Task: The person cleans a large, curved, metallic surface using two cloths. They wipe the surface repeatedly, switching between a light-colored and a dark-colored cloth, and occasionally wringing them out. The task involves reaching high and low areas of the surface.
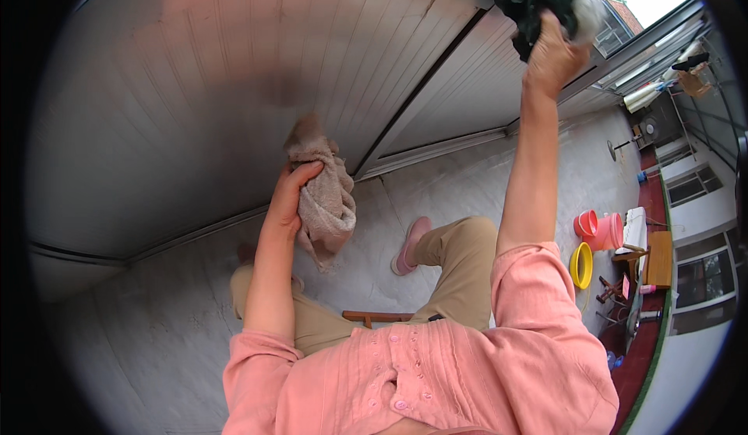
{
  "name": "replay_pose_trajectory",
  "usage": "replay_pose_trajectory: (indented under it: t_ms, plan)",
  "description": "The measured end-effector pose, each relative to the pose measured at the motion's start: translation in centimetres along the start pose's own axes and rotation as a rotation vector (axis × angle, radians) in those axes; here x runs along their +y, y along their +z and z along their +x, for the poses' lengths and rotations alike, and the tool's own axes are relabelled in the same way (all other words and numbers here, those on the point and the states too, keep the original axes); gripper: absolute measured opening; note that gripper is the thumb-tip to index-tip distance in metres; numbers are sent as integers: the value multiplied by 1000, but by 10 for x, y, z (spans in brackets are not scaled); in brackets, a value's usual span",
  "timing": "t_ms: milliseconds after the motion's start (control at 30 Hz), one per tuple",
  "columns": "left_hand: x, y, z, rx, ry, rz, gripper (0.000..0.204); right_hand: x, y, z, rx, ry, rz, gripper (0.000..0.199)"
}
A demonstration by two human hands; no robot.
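Note:
My left hand (294,189) grips a bunched beige cloth (329,213) in front of a pale ribbed panel wall (257,53). The thumb lies across the cloth, and its lower end hangs loose. Stretched up to the far right, my right hand (555,59) is closed on a dark green cloth (541,6). That cloth is crumpled and lies by the window frame at the top of the wall. Something whitish (588,15) shows beside it, too blurred to name. Whether the dark cloth touches the frame I cannot tell.
A wooden stool (378,316) shows between my legs on the grey floor (374,224). To the right stand pink buckets (606,232), a yellow basin (580,266) and a wooden chair (659,259). A fan (623,146) stands farther off.

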State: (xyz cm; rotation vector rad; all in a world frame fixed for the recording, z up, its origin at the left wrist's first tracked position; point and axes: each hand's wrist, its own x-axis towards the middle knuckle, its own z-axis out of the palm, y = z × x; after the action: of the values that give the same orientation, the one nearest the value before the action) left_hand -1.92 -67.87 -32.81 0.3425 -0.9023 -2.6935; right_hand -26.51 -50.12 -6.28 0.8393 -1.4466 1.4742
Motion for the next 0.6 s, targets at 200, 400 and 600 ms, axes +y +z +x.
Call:
replay_pose_trajectory:
  t_ms: [200, 400, 600]
  plan:
    - [-1, 1, -2, 50, 10, -24, 45, 27, 34, -78, -371, -452, -510, 34]
    - [-5, -1, -2, 58, -49, -66, 43, 48, 17, 31, 27, -200, -186, 30]
    - [-3, -19, 0, 88, -6, -147, 40, 8, 61, -56, -211, -583, -318, 39]
